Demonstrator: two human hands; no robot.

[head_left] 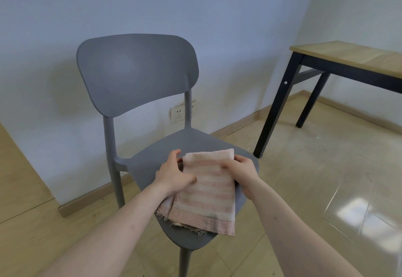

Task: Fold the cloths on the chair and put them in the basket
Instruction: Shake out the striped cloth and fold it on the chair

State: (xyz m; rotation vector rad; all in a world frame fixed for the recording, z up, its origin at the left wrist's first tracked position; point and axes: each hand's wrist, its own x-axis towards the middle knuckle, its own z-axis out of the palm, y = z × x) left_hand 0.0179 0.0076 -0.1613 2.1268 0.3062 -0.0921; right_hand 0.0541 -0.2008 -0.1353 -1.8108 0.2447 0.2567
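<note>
Leftmost, the left hand [174,175] rests on the left edge of a pink striped cloth [208,192], its grip loose, thumb lying over the fabric and fingers curved by the far corner. That cloth lies folded on the seat of a grey chair [139,74], over another cloth with a frayed edge [167,208]. At its right edge the right hand [240,171] has its grip closed on the fold. Further right stands a wood-topped bench [348,56] on black legs.
</note>
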